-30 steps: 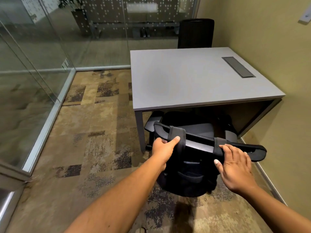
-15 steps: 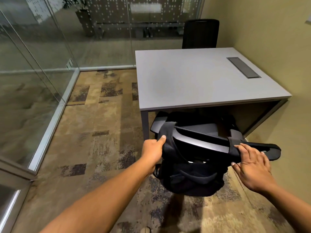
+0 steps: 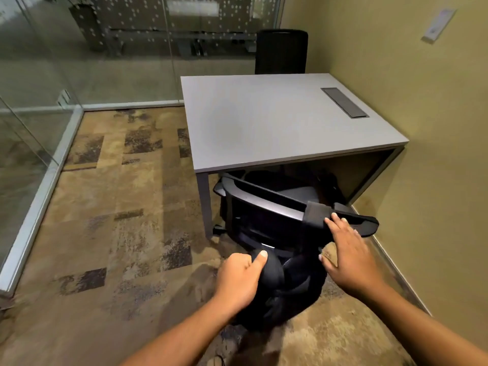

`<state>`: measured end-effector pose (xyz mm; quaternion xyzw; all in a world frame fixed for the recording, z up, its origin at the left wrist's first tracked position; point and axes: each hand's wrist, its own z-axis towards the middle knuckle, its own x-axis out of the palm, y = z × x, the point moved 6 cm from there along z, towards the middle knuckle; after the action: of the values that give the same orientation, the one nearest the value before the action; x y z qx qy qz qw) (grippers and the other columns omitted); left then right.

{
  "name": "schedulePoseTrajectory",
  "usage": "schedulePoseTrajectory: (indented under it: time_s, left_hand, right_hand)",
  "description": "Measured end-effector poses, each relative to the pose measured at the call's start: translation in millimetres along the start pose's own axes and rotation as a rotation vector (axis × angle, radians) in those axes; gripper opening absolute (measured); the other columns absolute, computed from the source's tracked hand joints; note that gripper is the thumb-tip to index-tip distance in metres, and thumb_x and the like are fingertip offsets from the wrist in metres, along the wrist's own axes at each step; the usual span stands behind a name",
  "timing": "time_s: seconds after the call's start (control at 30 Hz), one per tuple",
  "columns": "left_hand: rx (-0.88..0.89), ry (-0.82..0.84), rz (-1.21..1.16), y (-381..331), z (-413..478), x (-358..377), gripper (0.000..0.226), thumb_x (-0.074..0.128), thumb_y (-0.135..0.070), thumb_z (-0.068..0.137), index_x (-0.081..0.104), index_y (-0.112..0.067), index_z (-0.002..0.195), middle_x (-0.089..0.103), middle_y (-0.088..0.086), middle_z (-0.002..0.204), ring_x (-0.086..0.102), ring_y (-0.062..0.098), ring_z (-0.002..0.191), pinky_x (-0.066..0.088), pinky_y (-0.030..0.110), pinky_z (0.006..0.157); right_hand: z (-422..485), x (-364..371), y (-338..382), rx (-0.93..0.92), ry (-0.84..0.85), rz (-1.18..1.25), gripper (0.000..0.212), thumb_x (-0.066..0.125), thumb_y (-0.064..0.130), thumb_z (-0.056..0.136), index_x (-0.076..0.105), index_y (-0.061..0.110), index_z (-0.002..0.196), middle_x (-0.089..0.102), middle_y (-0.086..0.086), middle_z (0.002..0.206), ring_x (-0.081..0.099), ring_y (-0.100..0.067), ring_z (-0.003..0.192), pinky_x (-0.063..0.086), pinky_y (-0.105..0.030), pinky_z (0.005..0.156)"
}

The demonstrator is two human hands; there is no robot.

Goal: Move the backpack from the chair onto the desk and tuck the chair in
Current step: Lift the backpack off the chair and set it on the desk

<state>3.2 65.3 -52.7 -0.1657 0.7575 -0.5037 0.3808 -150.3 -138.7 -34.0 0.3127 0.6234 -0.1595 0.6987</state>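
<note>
A black backpack (image 3: 287, 289) hangs behind the back of a black office chair (image 3: 264, 199), whose seat is under the grey desk (image 3: 277, 122). One backpack strap (image 3: 314, 216) is still looped over the right end of the chair's top rail. My left hand (image 3: 241, 280) is shut on the backpack's other strap, which is off the rail and held low behind the chair. My right hand (image 3: 348, 257) lies with its fingers spread, the fingertips touching the looped strap and the rail. The desk top is bare apart from a cable hatch (image 3: 344, 102).
A second black chair (image 3: 281, 51) stands at the desk's far side. Glass walls (image 3: 39, 114) close the room on the left and at the back. A yellow wall (image 3: 435, 154) runs close along the right of the desk and chair. Patterned carpet lies to the left.
My left hand has pulled the left strap off the chair's top rail and come down toward me. My right hand stays at the right strap. The view has shifted to the right.
</note>
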Motion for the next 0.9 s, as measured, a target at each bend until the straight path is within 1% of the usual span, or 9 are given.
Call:
schedulePoseTrajectory:
  time_s: [0.07, 0.13, 0.2, 0.33, 0.57, 0.67, 0.77, 0.83, 0.9]
  left_hand:
    - [0.11, 0.096, 0.131, -21, -9, 10, 0.061, 0.057, -0.045, 0.092, 0.03, -0.014, 0.047, 0.033, -0.001, 0.045, 0.037, 0.026, 0.049, 0.032, 0.04, 0.052]
    - [0.216, 0.182, 0.191, -44, -19, 22, 0.06, 0.051, -0.053, 0.09, 0.032, -0.012, 0.05, 0.038, 0.007, 0.048, 0.044, 0.032, 0.052, 0.038, 0.045, 0.054]
    - [0.306, 0.236, 0.216, -67, -29, 35, 0.059, 0.046, -0.057, 0.086, 0.034, -0.01, 0.053, 0.047, 0.019, 0.056, 0.047, 0.036, 0.058, 0.041, 0.05, 0.057]
    - [0.397, 0.279, 0.2, -109, -41, 60, 0.061, 0.043, -0.06, 0.085, 0.036, -0.007, 0.056, 0.049, 0.022, 0.06, 0.046, 0.037, 0.059, 0.042, 0.051, 0.059]
    - [0.497, 0.171, 0.126, -183, -52, 96, 0.061, 0.041, -0.064, 0.083, 0.033, -0.011, 0.054, 0.034, 0.01, 0.051, 0.037, 0.026, 0.049, 0.037, 0.049, 0.05]
    - [0.477, 0.193, 0.033, -202, -56, 114, 0.066, 0.044, -0.062, 0.086, 0.046, -0.001, 0.061, 0.045, 0.021, 0.057, 0.043, 0.034, 0.052, 0.039, 0.053, 0.053]
    - [0.507, 0.169, -0.047, -223, -62, 126, 0.064, 0.048, -0.055, 0.089, 0.047, 0.002, 0.061, 0.042, 0.014, 0.053, 0.038, 0.024, 0.049, 0.035, 0.044, 0.045]
    - [0.535, 0.167, -0.087, -238, -69, 132, 0.065, 0.048, -0.052, 0.091, 0.053, 0.007, 0.065, 0.047, 0.022, 0.056, 0.041, 0.03, 0.049, 0.035, 0.043, 0.043]
    - [0.549, 0.143, -0.115, -252, -73, 138, 0.064, 0.049, -0.05, 0.093, 0.055, 0.009, 0.067, 0.05, 0.026, 0.058, 0.043, 0.029, 0.049, 0.036, 0.043, 0.043]
  right_hand:
    - [-10, 0, 2, -0.015, -0.016, 0.042, 0.083, 0.064, 0.036, 0.084, 0.014, 0.03, 0.15, 0.009, 0.009, 0.16, 0.002, -0.01, 0.147, 0.012, -0.038, 0.12]
    - [-21, -1, 0, -0.031, -0.028, 0.075, 0.08, 0.063, 0.035, 0.085, 0.016, 0.03, 0.15, 0.01, 0.012, 0.159, 0.002, -0.005, 0.146, 0.013, -0.035, 0.12]
    - [-29, -4, -4, -0.05, -0.046, 0.106, 0.076, 0.062, 0.033, 0.086, 0.019, 0.029, 0.149, 0.014, 0.011, 0.159, 0.004, -0.004, 0.146, 0.013, -0.035, 0.12]
    - [-44, -16, -29, -0.059, -0.1, 0.169, 0.073, 0.064, 0.023, 0.084, 0.029, 0.022, 0.148, 0.022, 0.005, 0.158, 0.014, -0.009, 0.146, 0.018, -0.037, 0.119]
    - [-82, -14, -103, -0.001, 0.044, 0.327, 0.081, 0.063, 0.026, 0.087, 0.013, 0.037, 0.149, 0.01, 0.02, 0.157, 0.007, 0.005, 0.143, 0.019, -0.028, 0.118]
    - [-94, -9, -128, -0.037, 0.103, 0.348, 0.077, 0.06, 0.026, 0.09, 0.012, 0.039, 0.149, 0.008, 0.022, 0.157, 0.003, 0.009, 0.142, 0.013, -0.021, 0.118]
    - [-92, -12, -149, -0.086, 0.119, 0.389, 0.074, 0.057, 0.026, 0.092, 0.01, 0.041, 0.147, 0.006, 0.026, 0.154, 0.001, 0.013, 0.14, 0.006, -0.013, 0.114]
    - [-87, -11, -156, -0.143, 0.151, 0.397, 0.072, 0.056, 0.027, 0.092, 0.011, 0.036, 0.148, 0.009, 0.022, 0.155, 0.003, 0.01, 0.141, 0.007, -0.017, 0.116]
    - [-82, -17, -165, -0.17, 0.131, 0.386, 0.064, 0.054, 0.026, 0.09, 0.027, 0.028, 0.148, 0.026, 0.012, 0.155, 0.017, 0.0, 0.143, 0.015, -0.026, 0.118]
